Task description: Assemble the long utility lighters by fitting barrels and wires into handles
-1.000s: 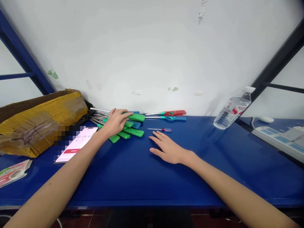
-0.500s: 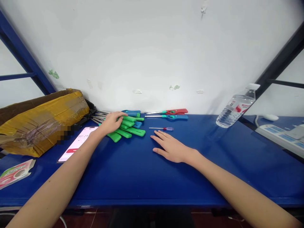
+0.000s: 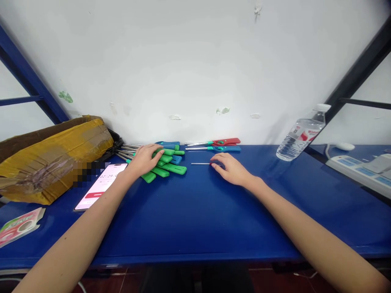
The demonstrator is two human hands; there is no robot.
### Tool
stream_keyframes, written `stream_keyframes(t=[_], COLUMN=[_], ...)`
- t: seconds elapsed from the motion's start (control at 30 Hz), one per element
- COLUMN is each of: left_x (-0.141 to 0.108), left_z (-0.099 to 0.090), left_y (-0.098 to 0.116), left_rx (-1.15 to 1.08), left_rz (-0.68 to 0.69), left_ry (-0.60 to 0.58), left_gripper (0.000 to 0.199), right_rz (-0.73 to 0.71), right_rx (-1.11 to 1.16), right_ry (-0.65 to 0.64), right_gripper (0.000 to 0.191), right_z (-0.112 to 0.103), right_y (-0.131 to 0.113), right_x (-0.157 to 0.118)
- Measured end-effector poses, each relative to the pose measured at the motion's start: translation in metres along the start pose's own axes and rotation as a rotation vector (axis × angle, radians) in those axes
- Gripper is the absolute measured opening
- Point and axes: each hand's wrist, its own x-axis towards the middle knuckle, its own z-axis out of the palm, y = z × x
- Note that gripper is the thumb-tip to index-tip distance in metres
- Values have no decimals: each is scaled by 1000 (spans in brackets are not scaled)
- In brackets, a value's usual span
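Note:
My left hand lies over a pile of long-nosed gas lighters at the left. Its thumb and fingers close around the handle of a green lighter; the rest of the grip is hidden. More green lighters and a blue lighter lie around it, metal tubes pointing left. At the centre right, my right hand pinches the handle of a small screwdriver. The screwdriver's shaft lies along the table, pointing left, and the fingers mostly cover the handle.
Along the wall lie a red lighter and a blue lighter. A taped cardboard box, a phone and a torn packet are at left. At right are a tilted water bottle and a power strip.
My right hand has moved slightly up and right from beside the screwdriver, its spread fingers closing onto the handle. My left hand stays on the lighter pile.

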Motion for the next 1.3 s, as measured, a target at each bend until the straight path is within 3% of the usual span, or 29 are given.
stream_keyframes(t=[0.17, 0.37, 0.5, 0.67, 0.87, 1.07, 1.3], left_x=[-1, -2, -6, -17, -28, -31, -33], left_z=[0, 2, 3, 3, 11, 13, 15], left_y=[5, 13, 37, 80, 100, 99, 97], left_rx=[-8, -17, -31, -108, -145, -145, -114], left_rz=[-11, 1, 98, 338, 483, 493, 470], left_ry=[12, 37, 193, 306, 177, 62, -111], left_gripper=[53, 49, 43, 29, 25, 27, 29], right_rz=[227, 233, 237, 233, 203, 178, 302], right_rx=[-69, -88, -92, -124, -273, -327, -350], right_ry=[3, -46, -84, -57, 52, -9, -5], right_gripper=[59, 69, 72, 70, 57, 48, 39], right_z=[10, 17, 19, 16, 15, 7, -2], right_y=[28, 39, 38, 37, 38, 29, 16], right_x=[2, 7, 7, 7, 7, 6, 6])
